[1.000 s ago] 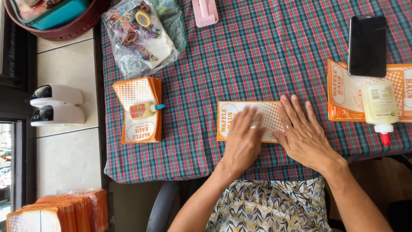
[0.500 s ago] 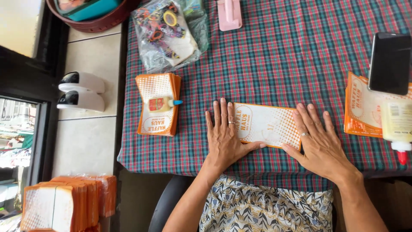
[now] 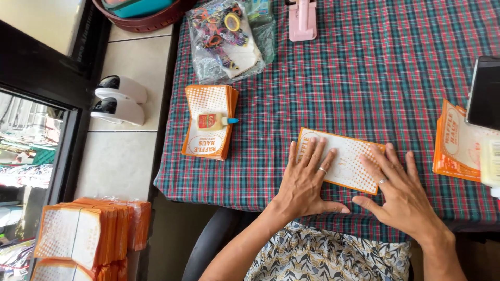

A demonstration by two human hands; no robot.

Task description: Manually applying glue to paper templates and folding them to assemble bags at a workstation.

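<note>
A flat orange-and-white paper bag lies on the plaid tablecloth near the front edge. My left hand rests palm down on its left half, fingers spread. My right hand presses flat on its right end, fingers apart. Both hands wear a ring. Neither hand grips anything.
A stack of the same bags with a small glue bottle on top lies to the left. Another stack sits at the right under a phone. A clear bag of items, a pink tool, more stacked bags below left.
My hands have slid apart along the bag, the left going from its middle to its left half and the right to its right end. The camera view has shifted to the left.
</note>
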